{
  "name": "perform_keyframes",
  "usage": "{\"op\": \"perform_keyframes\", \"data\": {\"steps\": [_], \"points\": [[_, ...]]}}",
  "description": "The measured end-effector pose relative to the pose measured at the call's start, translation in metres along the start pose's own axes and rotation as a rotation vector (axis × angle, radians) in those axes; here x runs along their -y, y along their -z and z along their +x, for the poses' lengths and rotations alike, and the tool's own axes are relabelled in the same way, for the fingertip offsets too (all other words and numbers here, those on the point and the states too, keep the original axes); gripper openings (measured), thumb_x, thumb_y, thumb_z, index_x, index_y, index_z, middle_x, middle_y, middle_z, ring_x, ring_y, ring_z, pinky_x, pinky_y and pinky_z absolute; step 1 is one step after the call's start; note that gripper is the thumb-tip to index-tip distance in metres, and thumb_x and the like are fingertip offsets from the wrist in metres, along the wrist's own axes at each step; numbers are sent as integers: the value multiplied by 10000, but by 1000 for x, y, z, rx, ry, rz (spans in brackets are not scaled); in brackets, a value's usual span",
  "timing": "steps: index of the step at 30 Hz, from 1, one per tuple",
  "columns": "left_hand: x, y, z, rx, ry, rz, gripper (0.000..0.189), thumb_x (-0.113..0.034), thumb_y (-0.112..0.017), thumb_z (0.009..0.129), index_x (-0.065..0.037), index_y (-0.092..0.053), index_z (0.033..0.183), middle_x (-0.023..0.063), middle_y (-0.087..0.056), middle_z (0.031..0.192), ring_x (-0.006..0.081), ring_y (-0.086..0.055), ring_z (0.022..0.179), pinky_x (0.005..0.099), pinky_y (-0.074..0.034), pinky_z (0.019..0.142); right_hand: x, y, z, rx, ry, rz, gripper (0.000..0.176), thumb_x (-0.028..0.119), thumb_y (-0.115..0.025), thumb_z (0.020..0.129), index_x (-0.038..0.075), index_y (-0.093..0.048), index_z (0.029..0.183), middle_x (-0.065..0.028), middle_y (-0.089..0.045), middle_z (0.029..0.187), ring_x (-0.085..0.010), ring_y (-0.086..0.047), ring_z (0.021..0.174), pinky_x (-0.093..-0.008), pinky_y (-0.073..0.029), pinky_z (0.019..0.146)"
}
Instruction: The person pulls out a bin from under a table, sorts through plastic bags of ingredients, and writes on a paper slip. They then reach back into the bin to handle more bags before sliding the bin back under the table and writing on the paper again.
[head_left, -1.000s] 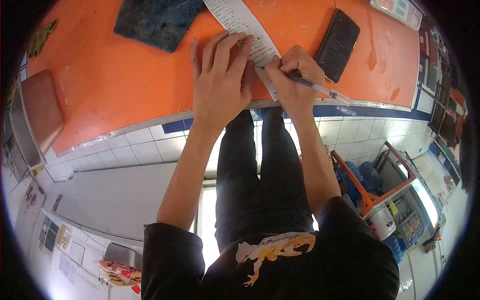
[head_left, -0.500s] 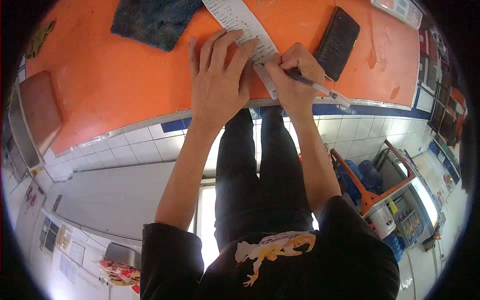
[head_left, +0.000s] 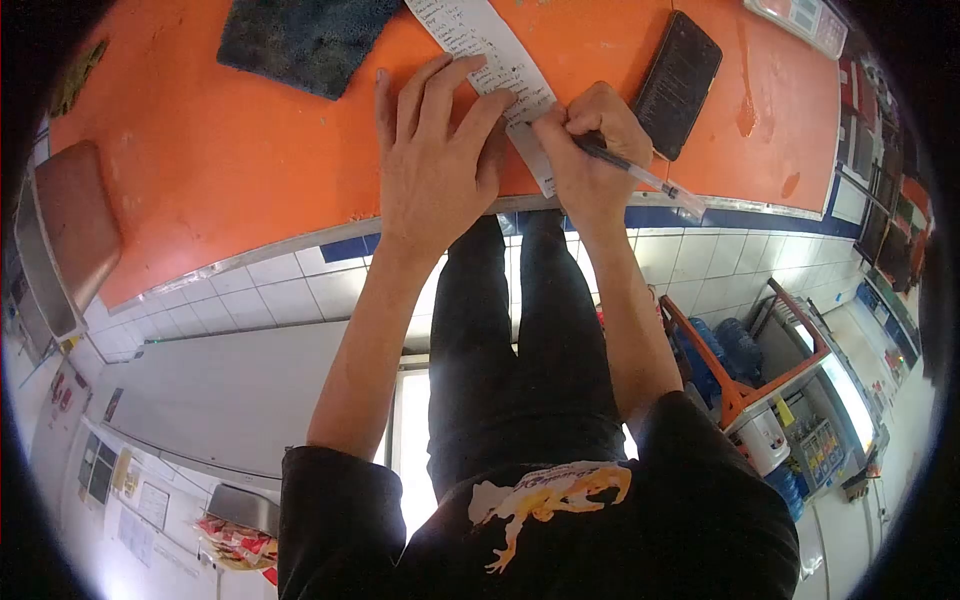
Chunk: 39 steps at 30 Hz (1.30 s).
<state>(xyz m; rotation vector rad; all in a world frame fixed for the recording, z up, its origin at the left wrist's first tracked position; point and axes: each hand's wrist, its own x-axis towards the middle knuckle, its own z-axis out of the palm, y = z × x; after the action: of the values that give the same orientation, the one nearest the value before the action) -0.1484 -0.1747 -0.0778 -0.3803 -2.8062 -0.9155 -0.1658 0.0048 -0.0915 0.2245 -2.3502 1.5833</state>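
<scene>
A narrow strip of white paper (head_left: 505, 70) covered in handwritten lines lies slantwise on the orange tabletop (head_left: 250, 170), its lower end near the front edge. My left hand (head_left: 438, 150) rests with spread fingers on the table and the paper's left side. In my right hand (head_left: 598, 150) a clear-barrelled pen (head_left: 645, 177) is gripped, its back end pointing down and right. The pen's tip is hidden behind my fingers at the paper's right edge. Just right of that hand lies a dark phone (head_left: 678, 85) with lines of text on its screen.
A dark cloth (head_left: 305, 45) lies at the upper left of the table. A white device (head_left: 800, 22), partly cut off, sits at the far right corner. A metal container (head_left: 65, 235) stands at the left edge. Blue water jugs (head_left: 735, 350) are below right.
My right hand has shifted very slightly, with the pen still in it. The left hand stays spread on the paper, almost unmoved.
</scene>
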Motion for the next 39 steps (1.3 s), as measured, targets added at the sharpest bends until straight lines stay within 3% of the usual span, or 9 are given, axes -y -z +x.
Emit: {"op": "perform_keyframes", "data": {"steps": [8,10,14,16,20,22,26,31,39], "points": [[1,-1,0,0,5,2,411,-62,-753,777,-204,-751,1163,36,-557,1455,296,-445,1453,649,-179,1282,-3,1,-5,-109,-119,57,322,-135,-712,871,49,-491,725,-22,-552,710,-65,-583,586,-237,-454,530],[1,-2,-1,-6,1,0,408,-65,-754,776,-203,-753,1160,37,-560,1450,296,-448,1450,649,-181,1281,-5,-2,-4,-138,-88,8,324,-59,-766,814,63,-493,690,-16,-519,636,-62,-430,540,-252,-342,498],[0,-1,1,-18,-5,9,385,-84,-762,791,-199,-754,1158,38,-561,1447,297,-457,1440,646,-188,1278,-3,-2,-3,-148,-124,35,328,-58,-768,808,71,-492,687,-14,-523,630,-63,-440,534,-253,-341,492],[-1,0,1,-6,5,5,375,-90,-763,798,-198,-754,1157,38,-561,1446,298,-459,1437,647,-189,1277,-2,1,-3,-61,-77,-1,339,-162,-700,854,46,-470,717,-24,-544,738,-72,-591,596,-246,-471,522],[0,-1,2,-19,5,-6,365,-93,-766,803,-199,-748,1152,39,-562,1439,301,-464,1430,652,-202,1269,0,0,-3,-82,-130,-7,336,-167,-690,853,46,-469,717,-24,-537,728,-67,-571,596,-245,-470,526],[-1,0,2,-22,7,-9,364,-91,-766,801,-200,-746,1148,39,-562,1435,302,-467,1427,653,-209,1265,-2,-3,-2,-141,-81,-21,339,-73,-773,792,68,-483,686,-26,-531,635,-72,-453,536,-249,-344,502],[-1,1,4,-23,2,-5,361,-84,-761,801,-203,-741,1141,35,-563,1426,307,-476,1417,651,-226,1257,-3,-4,-5,-237,-173,141,338,-85,-770,778,67,-482,686,-31,-526,641,-83,-460,541,-252,-350,510],[0,0,3,-20,7,-13,360,-96,-762,808,-207,-740,1149,32,-565,1428,308,-477,1418,649,-218,1261,-3,-3,-2,-167,-66,-55,342,-94,-767,772,68,-479,684,-28,-520,645,-96,-454,537,-261,-352,513],[1,-2,2,-16,7,1,317,-134,-763,845,-210,-745,1152,33,-570,1439,302,-471,1430,650,-200,1270,-5,-2,-3,-180,-87,-34,341,-89,-761,775,72,-474,684,-32,-503,645,-104,-445,537,-271,-342,509]]}}
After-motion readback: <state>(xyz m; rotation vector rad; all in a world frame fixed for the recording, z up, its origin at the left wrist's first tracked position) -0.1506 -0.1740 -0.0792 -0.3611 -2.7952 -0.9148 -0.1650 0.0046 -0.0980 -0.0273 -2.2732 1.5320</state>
